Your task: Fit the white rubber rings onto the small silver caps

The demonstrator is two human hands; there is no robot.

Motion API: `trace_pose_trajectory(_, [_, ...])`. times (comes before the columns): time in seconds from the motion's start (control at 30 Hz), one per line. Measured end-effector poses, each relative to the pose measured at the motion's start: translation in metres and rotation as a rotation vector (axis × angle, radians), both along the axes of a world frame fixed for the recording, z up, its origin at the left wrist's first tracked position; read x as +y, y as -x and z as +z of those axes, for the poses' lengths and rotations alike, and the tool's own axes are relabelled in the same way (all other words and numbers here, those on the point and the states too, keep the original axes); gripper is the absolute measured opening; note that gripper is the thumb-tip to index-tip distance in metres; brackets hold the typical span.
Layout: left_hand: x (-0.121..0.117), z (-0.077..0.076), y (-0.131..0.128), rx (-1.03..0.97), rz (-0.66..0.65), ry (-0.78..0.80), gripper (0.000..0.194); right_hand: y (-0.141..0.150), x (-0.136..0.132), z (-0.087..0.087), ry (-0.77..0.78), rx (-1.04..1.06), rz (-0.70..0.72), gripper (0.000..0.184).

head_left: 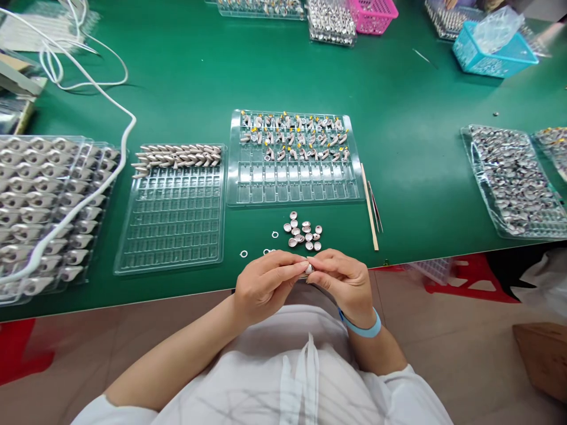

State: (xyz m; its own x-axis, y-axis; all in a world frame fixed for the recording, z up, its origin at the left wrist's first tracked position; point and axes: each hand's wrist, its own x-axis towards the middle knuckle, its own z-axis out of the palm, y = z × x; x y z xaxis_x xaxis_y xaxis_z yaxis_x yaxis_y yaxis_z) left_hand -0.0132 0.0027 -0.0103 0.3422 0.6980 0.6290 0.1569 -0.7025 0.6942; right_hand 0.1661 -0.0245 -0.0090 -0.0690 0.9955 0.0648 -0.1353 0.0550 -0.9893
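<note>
My left hand (266, 284) and my right hand (349, 286) meet at the table's front edge, fingertips pinched together. Between them is a small shiny rounded metal part (309, 269), partly hidden by the fingers. Just beyond lies a loose group of small round cup-shaped caps (296, 231). Thin white rings lie left of these, one ring (244, 254) nearest the edge and another ring (275, 235) closer to the caps. Behind the caps, a clear plastic tray (257, 192) carries rows of small grey parts with orange tabs (292, 137) in its far half.
Left stands a clear tray (170, 236) with grey pieces along its far end, then stacked filled trays (48, 212) crossed by a white cable (128, 139). A wooden stick (370, 206) and tweezers (375, 206) lie right. Farther off are a blue basket (491, 62) and a pink basket (375, 22).
</note>
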Motion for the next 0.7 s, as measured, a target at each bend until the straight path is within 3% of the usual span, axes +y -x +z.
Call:
trace_pose_trajectory(0.23, [0.000, 0.001, -0.001, 0.010, 0.019, 0.031, 0.032, 0.001, -0.002, -0.005, 0.004, 0.006, -0.010, 0.031])
trace_pose_trajectory(0.47, [0.000, 0.003, -0.001, -0.020, 0.027, 0.102, 0.025, 0.001, -0.002, -0.007, 0.114, 0.141, 0.035, 0.025])
trace_pose_trajectory(0.7, [-0.002, 0.001, -0.001, 0.016, 0.050, 0.060, 0.029, 0.005, -0.004, -0.014, 0.132, 0.137, -0.041, 0.024])
